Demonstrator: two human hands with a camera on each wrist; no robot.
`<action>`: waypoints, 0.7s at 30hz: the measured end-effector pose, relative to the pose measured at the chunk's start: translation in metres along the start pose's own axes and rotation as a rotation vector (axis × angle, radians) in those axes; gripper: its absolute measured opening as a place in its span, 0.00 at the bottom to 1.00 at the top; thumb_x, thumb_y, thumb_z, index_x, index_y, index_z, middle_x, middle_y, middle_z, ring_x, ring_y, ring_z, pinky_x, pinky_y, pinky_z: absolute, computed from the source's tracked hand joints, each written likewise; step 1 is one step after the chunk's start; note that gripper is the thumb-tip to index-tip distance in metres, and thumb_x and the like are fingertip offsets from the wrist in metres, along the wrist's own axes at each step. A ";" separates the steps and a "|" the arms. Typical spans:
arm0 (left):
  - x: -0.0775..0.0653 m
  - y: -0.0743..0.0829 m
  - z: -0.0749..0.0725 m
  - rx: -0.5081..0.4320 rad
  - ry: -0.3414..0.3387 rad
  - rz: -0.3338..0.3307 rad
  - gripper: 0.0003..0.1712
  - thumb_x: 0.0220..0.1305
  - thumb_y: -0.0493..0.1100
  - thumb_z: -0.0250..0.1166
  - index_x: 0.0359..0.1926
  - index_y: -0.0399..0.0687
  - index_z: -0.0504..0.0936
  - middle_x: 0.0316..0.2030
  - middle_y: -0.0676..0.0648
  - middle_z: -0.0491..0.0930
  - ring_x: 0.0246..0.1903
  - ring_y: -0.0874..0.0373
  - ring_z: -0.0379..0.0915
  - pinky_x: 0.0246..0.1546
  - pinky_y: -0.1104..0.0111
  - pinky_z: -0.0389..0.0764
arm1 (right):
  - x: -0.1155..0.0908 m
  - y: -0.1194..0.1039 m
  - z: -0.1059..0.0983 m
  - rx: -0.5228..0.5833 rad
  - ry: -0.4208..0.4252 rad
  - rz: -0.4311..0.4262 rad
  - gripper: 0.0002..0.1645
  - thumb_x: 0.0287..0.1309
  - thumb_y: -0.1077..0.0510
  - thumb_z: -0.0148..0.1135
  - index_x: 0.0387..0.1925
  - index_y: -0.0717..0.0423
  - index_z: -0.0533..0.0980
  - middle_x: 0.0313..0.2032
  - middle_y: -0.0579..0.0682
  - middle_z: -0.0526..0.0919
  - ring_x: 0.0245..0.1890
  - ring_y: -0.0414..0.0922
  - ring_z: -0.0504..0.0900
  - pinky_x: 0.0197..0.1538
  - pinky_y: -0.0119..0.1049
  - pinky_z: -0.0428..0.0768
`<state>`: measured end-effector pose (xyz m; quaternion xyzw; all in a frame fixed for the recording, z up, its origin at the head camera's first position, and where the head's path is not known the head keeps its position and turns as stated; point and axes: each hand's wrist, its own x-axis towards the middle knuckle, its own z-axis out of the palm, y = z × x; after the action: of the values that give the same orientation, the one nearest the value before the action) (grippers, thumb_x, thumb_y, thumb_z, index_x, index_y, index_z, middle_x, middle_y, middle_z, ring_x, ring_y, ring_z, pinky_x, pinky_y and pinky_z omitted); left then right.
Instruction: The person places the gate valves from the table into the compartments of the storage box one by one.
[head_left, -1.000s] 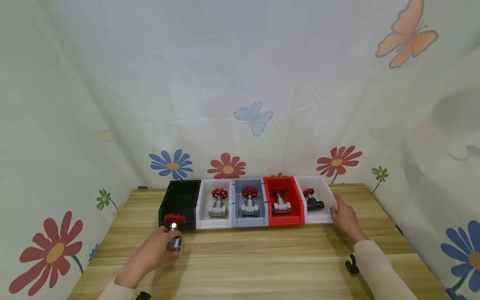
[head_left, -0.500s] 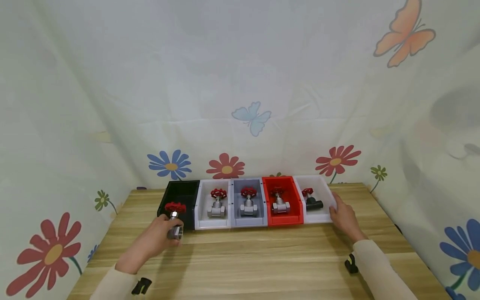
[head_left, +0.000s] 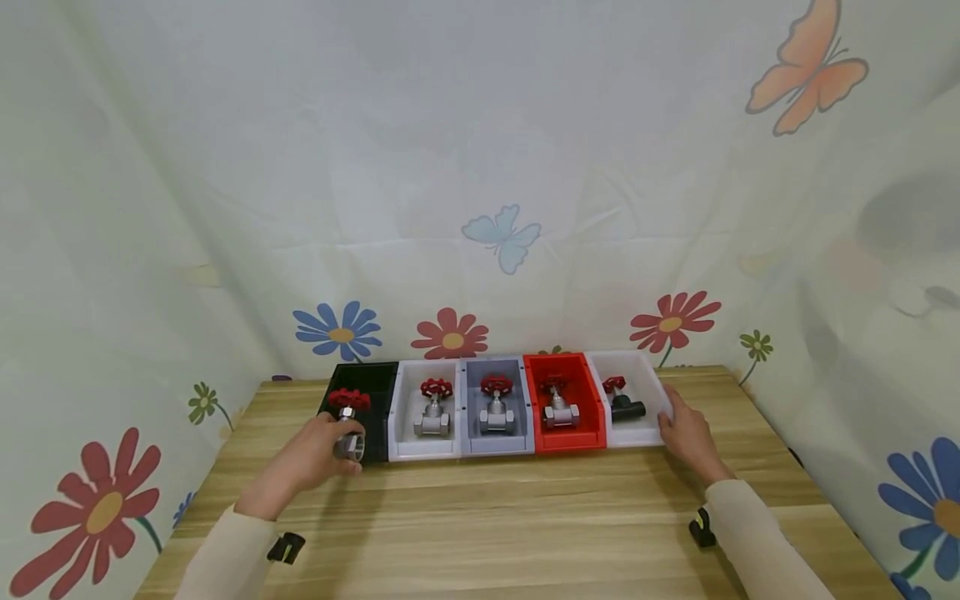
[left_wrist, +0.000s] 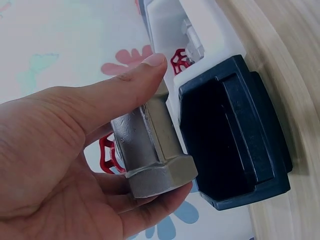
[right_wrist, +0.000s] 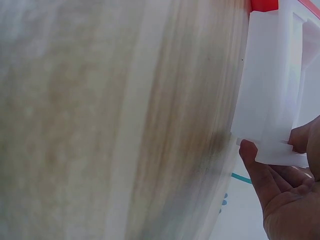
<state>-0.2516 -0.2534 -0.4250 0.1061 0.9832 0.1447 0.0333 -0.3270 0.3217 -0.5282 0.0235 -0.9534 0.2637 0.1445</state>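
My left hand (head_left: pixel 318 450) grips a metal gate valve (left_wrist: pixel 155 145) by its hexagonal-ended body, thumb on one side and fingers round the other. Its red handwheel (head_left: pixel 349 399) points up and overlaps the black bin (head_left: pixel 367 375) in the head view. In the left wrist view that bin lies just beyond the valve, with nothing visible inside. At the row's other end, my right hand (head_left: pixel 688 437) holds the outer side wall of a white bin (right_wrist: pixel 272 115) between thumb and fingers. A black-bodied valve (head_left: pixel 627 407) with a red handwheel lies in this bin.
Between the end bins stand another white bin (head_left: pixel 405 451), a grey-blue bin (head_left: pixel 472 446) and a red bin (head_left: pixel 570 442), side by side. Each holds a silver valve with a red handwheel. A flower-printed curtain (head_left: pixel 480 125) hangs behind the wooden table (head_left: pixel 480 525).
My left hand has moved forward with the gate valve, bringing its handwheel further over the black bin. The right hand has stayed at the white bin's side.
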 end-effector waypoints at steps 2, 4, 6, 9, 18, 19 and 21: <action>0.004 -0.002 0.000 0.001 -0.006 -0.008 0.30 0.46 0.48 0.79 0.52 0.49 0.82 0.43 0.39 0.75 0.38 0.51 0.69 0.41 0.54 0.80 | 0.000 0.000 0.000 -0.002 0.007 -0.008 0.32 0.63 0.66 0.53 0.68 0.71 0.60 0.48 0.80 0.77 0.45 0.73 0.80 0.48 0.66 0.76; 0.008 -0.005 -0.001 0.004 -0.008 -0.002 0.30 0.46 0.48 0.79 0.52 0.48 0.82 0.42 0.39 0.75 0.37 0.51 0.69 0.40 0.55 0.79 | 0.000 0.000 0.000 -0.004 0.013 -0.019 0.32 0.63 0.66 0.53 0.67 0.71 0.60 0.47 0.80 0.77 0.44 0.73 0.80 0.48 0.66 0.76; 0.011 -0.006 -0.002 0.006 -0.015 -0.005 0.30 0.47 0.48 0.79 0.52 0.48 0.82 0.42 0.39 0.75 0.37 0.50 0.69 0.41 0.53 0.79 | 0.000 0.000 0.000 -0.006 0.016 -0.024 0.32 0.63 0.66 0.53 0.67 0.71 0.60 0.47 0.81 0.77 0.43 0.73 0.80 0.47 0.66 0.76; 0.017 -0.009 -0.003 0.007 -0.030 -0.009 0.29 0.48 0.47 0.78 0.53 0.48 0.81 0.42 0.39 0.75 0.37 0.50 0.70 0.42 0.53 0.79 | 0.000 0.000 0.000 -0.007 0.015 -0.022 0.32 0.63 0.65 0.53 0.67 0.71 0.60 0.47 0.81 0.77 0.43 0.74 0.80 0.47 0.66 0.76; 0.035 -0.014 -0.005 0.016 -0.038 0.016 0.28 0.49 0.46 0.78 0.52 0.46 0.81 0.42 0.38 0.78 0.39 0.48 0.71 0.45 0.50 0.79 | -0.001 0.000 0.001 -0.005 0.019 -0.013 0.32 0.63 0.65 0.53 0.67 0.71 0.61 0.47 0.80 0.78 0.43 0.73 0.80 0.47 0.66 0.76; 0.037 -0.014 -0.005 0.017 -0.038 0.018 0.28 0.49 0.45 0.78 0.52 0.46 0.81 0.42 0.39 0.78 0.39 0.48 0.72 0.45 0.49 0.79 | -0.001 0.000 0.000 -0.005 0.021 -0.014 0.32 0.63 0.65 0.53 0.67 0.70 0.61 0.47 0.80 0.78 0.43 0.73 0.80 0.47 0.66 0.76; 0.041 -0.015 -0.004 0.011 -0.035 0.014 0.28 0.49 0.45 0.78 0.52 0.46 0.81 0.42 0.40 0.79 0.39 0.49 0.72 0.45 0.50 0.78 | -0.001 0.000 0.000 -0.004 0.027 -0.023 0.32 0.62 0.66 0.53 0.67 0.70 0.61 0.46 0.80 0.78 0.42 0.73 0.80 0.46 0.66 0.76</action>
<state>-0.2949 -0.2593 -0.4271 0.1157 0.9825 0.1375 0.0491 -0.3261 0.3215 -0.5285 0.0305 -0.9516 0.2603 0.1604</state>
